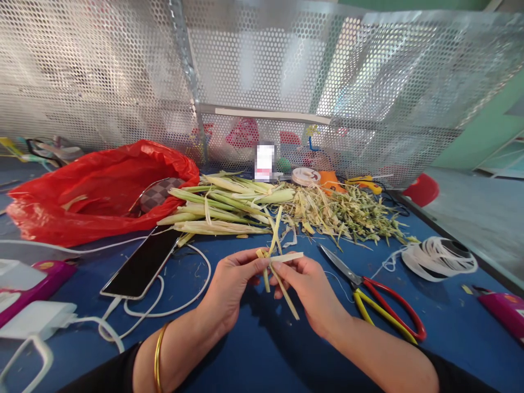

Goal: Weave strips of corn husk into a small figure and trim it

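Note:
Several pale corn husk strips (285,292) cross each other between my two hands, above the blue table (262,349). My left hand (237,273) pinches the strips near their crossing with thumb and fingers. From the other side, my right hand (303,278) grips the same strips, one flat whitish strip lying over its fingertips. Strip ends stick out toward the back and down toward the front. Just beyond the hands lies a pile of green and cream husks (229,204). Scissors (368,295) with red and yellow handles rest to the right of my right hand, blades parted.
An open red plastic bag (49,202) stands at the left. In front of it lie a phone (141,262) and looping white cables. Shredded plant scraps (352,213) are heaped at the back right, near a white string spool (440,259). A perforated metal screen (262,65) closes off the back.

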### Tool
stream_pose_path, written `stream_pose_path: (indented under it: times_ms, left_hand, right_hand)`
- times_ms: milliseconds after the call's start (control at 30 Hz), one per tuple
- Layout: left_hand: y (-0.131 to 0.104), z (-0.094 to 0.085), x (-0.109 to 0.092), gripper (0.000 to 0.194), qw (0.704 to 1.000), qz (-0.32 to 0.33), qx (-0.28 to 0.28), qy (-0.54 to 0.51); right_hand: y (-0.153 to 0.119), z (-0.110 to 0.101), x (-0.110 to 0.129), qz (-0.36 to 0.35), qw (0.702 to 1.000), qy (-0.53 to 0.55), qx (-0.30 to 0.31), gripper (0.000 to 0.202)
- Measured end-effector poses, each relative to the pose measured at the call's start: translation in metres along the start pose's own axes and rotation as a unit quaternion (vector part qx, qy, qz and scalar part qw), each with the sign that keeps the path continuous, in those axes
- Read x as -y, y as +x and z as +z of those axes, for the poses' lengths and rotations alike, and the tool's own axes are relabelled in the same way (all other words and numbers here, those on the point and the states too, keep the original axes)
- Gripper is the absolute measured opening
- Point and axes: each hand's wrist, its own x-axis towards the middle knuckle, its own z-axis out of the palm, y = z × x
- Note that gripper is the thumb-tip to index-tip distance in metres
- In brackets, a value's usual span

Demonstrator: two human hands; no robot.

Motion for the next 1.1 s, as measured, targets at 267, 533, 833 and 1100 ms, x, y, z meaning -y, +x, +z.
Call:
stream_pose_path:
  times_ms: [267,533,833,1100]
  left_hand:
    - [0.001,0.000,-0.004,0.023,0.994,0.050,-0.091,-0.036]
    - [-0.004,0.005,-0.003,0.023,0.999,0.034,-0.034,0.006]
    - [-0.009,0.004,-0.005,0.015,0.994,0.014,0.065,0.091]
    - [-0.011,0.011,0.000,0.022,0.996,0.031,0.035,0.082]
  right_hand:
    - [-0.009,-0.008,-0.016,-0.299,0.887,-0.349,0.046,0.027]
    - [-0.006,-0.017,-0.005,-0.543,0.650,-0.531,-0.023,0.019]
    - [0.001,-0.023,0.005,-0.413,0.737,-0.532,-0.064,0.015]
    - [0.005,-0.019,-0.001,-0.332,0.784,-0.514,-0.099,0.022]
